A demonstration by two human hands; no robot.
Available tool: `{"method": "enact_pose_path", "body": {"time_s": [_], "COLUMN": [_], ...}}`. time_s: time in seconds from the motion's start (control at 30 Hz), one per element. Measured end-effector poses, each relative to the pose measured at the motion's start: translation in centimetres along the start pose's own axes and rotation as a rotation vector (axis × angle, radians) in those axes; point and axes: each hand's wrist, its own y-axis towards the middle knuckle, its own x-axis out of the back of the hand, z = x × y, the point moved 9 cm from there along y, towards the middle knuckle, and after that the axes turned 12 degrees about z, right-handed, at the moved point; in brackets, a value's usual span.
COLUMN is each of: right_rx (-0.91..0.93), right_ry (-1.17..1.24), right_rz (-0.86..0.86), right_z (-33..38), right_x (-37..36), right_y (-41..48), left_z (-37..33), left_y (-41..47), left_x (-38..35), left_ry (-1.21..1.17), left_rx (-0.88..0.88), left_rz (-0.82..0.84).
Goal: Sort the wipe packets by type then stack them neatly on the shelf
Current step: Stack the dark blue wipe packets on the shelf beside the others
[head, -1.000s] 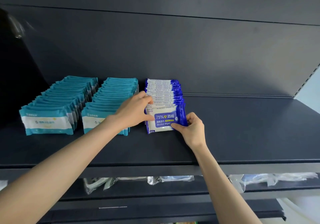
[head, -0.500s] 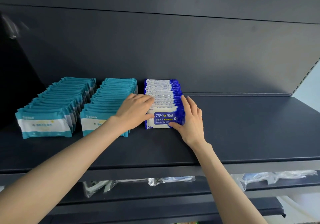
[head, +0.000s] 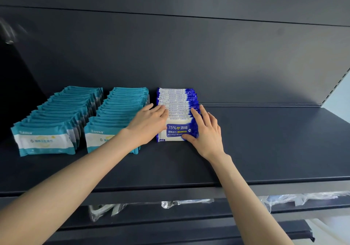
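Both hands are flat and open, gripping nothing. The left hand [head: 149,120] lays straight fingers against one side of the row of blue alcohol-wipe packets [head: 177,105]. The right hand [head: 205,131] runs its fingers along the other side, thumb pressed on the front packet [head: 173,131] at its lower corner. The row stands on edge between the two palms, and the hold looks meant to squeeze it square and stop the packets fanning out or tipping forward. Just outside the left hand, partly under its wrist, stands a teal row [head: 121,108]. A second teal row [head: 56,121] stands farther out on that side, keeping the types apart. Everything rests on a dark matte shelf [head: 265,140] that runs on well past the right hand, with a dark back panel [head: 189,55] beyond the fingertips. Below the forearms a lower shelf [head: 170,218] holds clear plastic bags [head: 303,197]
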Motion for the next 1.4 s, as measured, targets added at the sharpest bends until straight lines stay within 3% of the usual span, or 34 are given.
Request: {"method": "enact_pose_path", "body": {"time_s": [0.1, 0.67, 0.8, 0.97, 1.2, 1.4], "right_rx": [-0.008, -0.096, -0.117, -0.127, -0.257, -0.506], "right_ry": [0.0, -0.079, -0.034, 0.015, -0.021, -0.016], "right_rz": [0.003, 0.048, 0.027, -0.129, -0.387, -0.395], "right_z": [0.1, 1.3, 1.6, 1.2, -2.1, -6.0], "right_x": [-0.1, 0.7, 2.4, 7.0, 12.2, 12.3], "right_y": [0.2, -1.1, -2.0, -6.3, -19.1, -35.2], "left_z": [-0.1, 0.8, 1.0, -0.6, -10.2, -23.8], "left_y": [0.2, -1.1, -1.4, -2.6, -6.7, -13.0], "left_x": [0.2, 0.5, 1.5, 5.3, 11.0, 12.2], "left_ry": [0.002, -0.235, -0.332, -0.499, -0.731, -0.864], "left_rx": [-0.015, -0.007, 0.01, -0.008, -0.245, -0.488], "left_rz": [-0.044, 0.077, 0.033, -0.133, -0.452, -0.394]}}
